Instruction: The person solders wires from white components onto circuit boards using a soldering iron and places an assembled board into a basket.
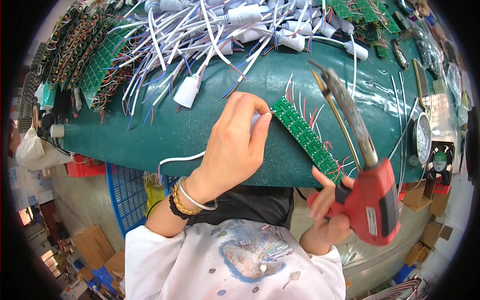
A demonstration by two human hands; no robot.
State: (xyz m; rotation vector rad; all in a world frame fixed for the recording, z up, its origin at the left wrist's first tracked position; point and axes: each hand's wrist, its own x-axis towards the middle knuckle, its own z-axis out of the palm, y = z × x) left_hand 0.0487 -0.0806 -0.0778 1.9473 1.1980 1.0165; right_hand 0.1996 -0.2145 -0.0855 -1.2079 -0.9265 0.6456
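My left hand [235, 142] pinches a white capped cable end beside the near end of a long green circuit board strip [306, 137] with red and white wire leads, lying on the green table mat [200, 135]. The cable's white cord [176, 160] trails off to the left below my hand. My right hand [327, 212] grips a red soldering gun [372, 197]. Its scorched metal barrel points up and away, and its tip [315, 67] hovers above the mat, apart from the board.
A heap of white cables with plastic caps and coloured wires [225, 30] covers the far side. Stacks of green circuit boards [95, 55] stand at far left and far right. A round metal tin [422, 137] and a small fan [440, 162] sit at right.
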